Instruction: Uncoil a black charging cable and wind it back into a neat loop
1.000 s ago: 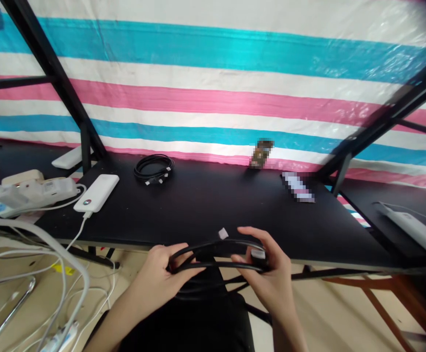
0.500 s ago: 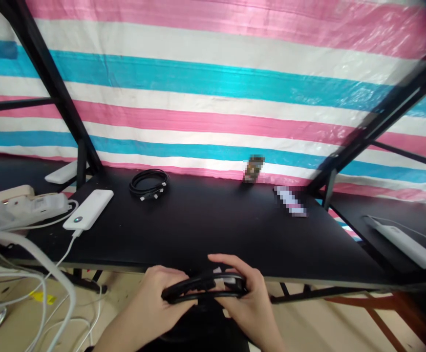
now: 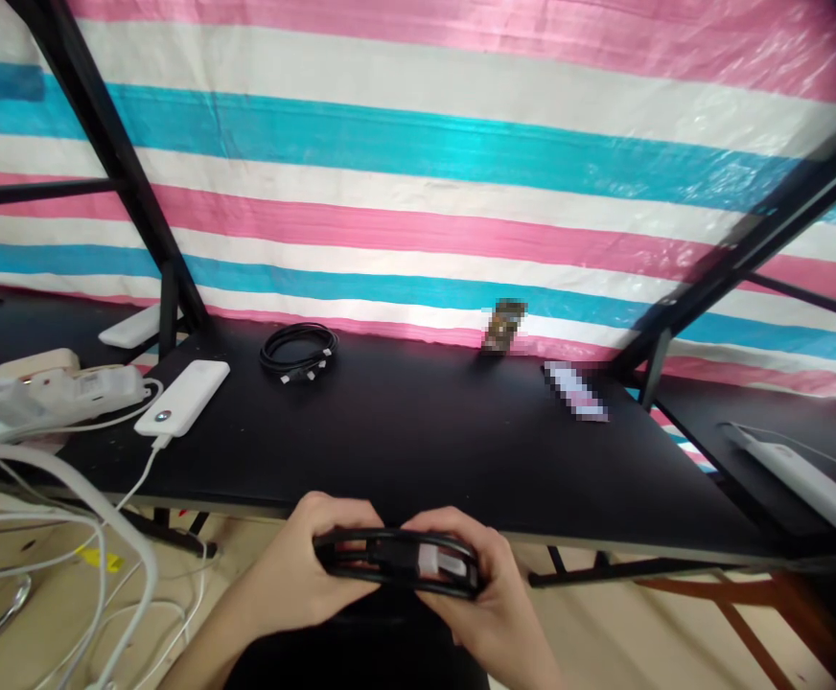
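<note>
Between my two hands, just off the table's front edge, is a coiled black cable with a light-coloured connector showing inside the loop. My left hand is closed round the coil's left end, thumb below and fingers above. At the right end, my right hand grips the coil the same way, close to the connector. The fingertips behind the coil are partly hidden. Another coiled black cable with several pale plug ends lies at the back left of the black table.
A white power bank with a white cable lies at left, beside a white power strip. Two blurred-out items stand near the back right, one a flat pale piece. Black metal frame legs and a striped sheet rise behind.
My right index finger, raised before, has come down onto the coil. The coil has turned slightly so its connector shows more plainly. The whole view has shifted a little.
</note>
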### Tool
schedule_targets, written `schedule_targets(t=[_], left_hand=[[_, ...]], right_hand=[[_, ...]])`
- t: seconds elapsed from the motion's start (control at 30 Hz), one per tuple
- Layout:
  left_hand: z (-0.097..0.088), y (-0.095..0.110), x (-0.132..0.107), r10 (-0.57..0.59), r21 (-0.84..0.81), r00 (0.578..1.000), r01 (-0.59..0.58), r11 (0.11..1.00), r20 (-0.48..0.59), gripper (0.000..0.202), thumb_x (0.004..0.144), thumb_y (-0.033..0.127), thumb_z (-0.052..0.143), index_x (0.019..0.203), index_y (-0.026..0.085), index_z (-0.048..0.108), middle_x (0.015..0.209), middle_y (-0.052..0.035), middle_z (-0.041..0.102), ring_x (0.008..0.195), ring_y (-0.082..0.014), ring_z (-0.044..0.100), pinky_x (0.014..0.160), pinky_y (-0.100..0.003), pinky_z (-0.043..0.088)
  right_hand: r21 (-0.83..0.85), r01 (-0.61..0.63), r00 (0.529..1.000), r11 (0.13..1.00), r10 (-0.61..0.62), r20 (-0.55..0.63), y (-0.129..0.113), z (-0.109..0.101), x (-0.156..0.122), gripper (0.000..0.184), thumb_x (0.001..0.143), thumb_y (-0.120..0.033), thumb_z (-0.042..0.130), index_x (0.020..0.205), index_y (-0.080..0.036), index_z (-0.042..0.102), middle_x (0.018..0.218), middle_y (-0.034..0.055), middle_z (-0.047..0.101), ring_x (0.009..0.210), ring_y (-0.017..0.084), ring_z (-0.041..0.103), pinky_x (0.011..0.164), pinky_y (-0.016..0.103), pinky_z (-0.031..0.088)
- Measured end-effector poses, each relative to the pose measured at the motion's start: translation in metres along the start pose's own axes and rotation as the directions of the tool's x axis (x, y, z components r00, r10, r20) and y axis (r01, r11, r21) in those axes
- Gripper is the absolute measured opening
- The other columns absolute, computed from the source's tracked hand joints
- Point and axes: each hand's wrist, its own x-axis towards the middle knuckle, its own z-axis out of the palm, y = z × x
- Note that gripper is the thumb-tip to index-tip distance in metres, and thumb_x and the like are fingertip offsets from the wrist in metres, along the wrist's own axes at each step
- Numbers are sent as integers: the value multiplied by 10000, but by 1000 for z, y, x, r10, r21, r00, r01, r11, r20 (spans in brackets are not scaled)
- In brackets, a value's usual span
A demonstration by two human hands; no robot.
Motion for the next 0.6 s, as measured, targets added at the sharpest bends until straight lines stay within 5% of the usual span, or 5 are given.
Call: schedule_targets(t=[0.13, 0.27, 0.4, 0.6], left_hand=[[3, -1, 2, 139, 97, 962, -119, 988, -236, 204, 658, 307, 796, 833, 221, 738, 587, 22, 650, 511, -120, 559, 537, -209, 441], [7, -3, 1, 352, 244, 850, -273, 931, -393, 185, 658, 404, 794, 806, 296, 775, 630, -4, 704, 534, -151, 612, 584, -248, 494], [4, -3, 0, 268, 220, 913, -206, 954, -306, 139, 668, 409, 782, 684, 271, 773, 477, 11, 596, 423, -129, 518, 443, -231, 425], [-2, -3, 3, 76, 107, 985, -60, 992, -153, 193, 649, 342, 785, 563, 185, 714, 456, 19, 536, 434, -117, 494, 437, -210, 402]], right_hand=[[22, -79, 996, 997, 80, -34, 1, -4, 0, 186, 737, -287, 718, 906, -211, 709, 714, 6, 621, 545, 101, 526, 460, 175, 419], [-2, -55, 998, 999, 54, -19, 6, -9, 1, 187, 751, -273, 715, 931, -227, 691, 732, -5, 595, 493, 69, 460, 383, 149, 346], [39, -80, 997, 996, 80, 1, 11, -8, 1, 167, 724, -220, 725, 882, -218, 669, 654, -37, 561, 470, 56, 426, 389, 141, 331], [47, -99, 995, 994, 99, -3, 11, -4, 4, 146, 688, -191, 749, 765, -176, 626, 647, -29, 590, 569, 92, 527, 526, 172, 428]])
